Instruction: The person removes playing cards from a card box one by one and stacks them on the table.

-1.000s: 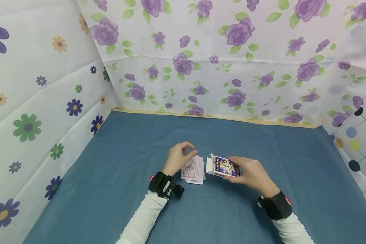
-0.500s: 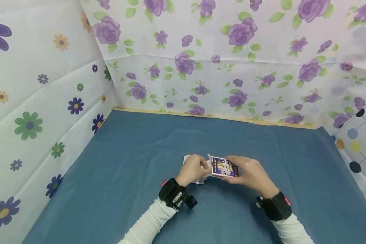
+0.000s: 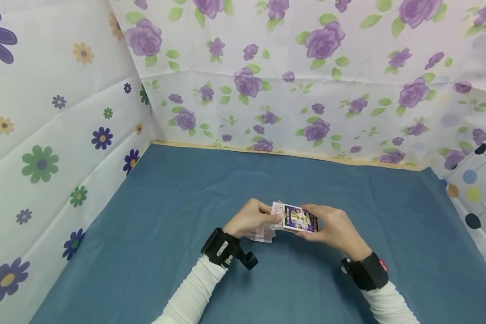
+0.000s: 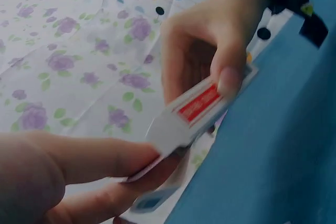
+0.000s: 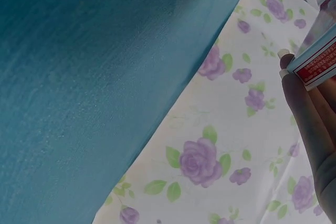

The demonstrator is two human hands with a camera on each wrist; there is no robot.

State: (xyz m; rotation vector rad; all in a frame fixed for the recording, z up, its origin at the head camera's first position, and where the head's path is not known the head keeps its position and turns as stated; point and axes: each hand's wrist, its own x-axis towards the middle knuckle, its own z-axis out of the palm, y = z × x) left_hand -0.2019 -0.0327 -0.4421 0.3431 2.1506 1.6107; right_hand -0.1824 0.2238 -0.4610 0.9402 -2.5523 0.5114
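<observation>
My right hand (image 3: 335, 226) grips a small playing-card box (image 3: 301, 219), purple and gold on its face, above the table. Its open end points left. From that end a few playing cards (image 3: 278, 209) with pinkish patterned backs stick out, and my left hand (image 3: 251, 218) pinches them between thumb and fingers. In the left wrist view, the box's red-and-white edge (image 4: 199, 103) shows between both hands. Below my left hand lies a loose stack of cards (image 3: 261, 233), partly hidden by it. The right wrist view catches the box (image 5: 317, 66) only at its edge, with my right fingers (image 5: 304, 108) around it.
A blue cloth (image 3: 178, 189) covers the table. Behind it hangs a purple-rose sheet (image 3: 227, 90), and a daisy-patterned sheet (image 3: 40, 112) hangs at the left. Each wrist wears a black camera band (image 3: 366, 272).
My left hand has gone from above the stack to the box's open end, then slightly back left. Cards now stick out of the box between its fingers. My right hand keeps holding the box.
</observation>
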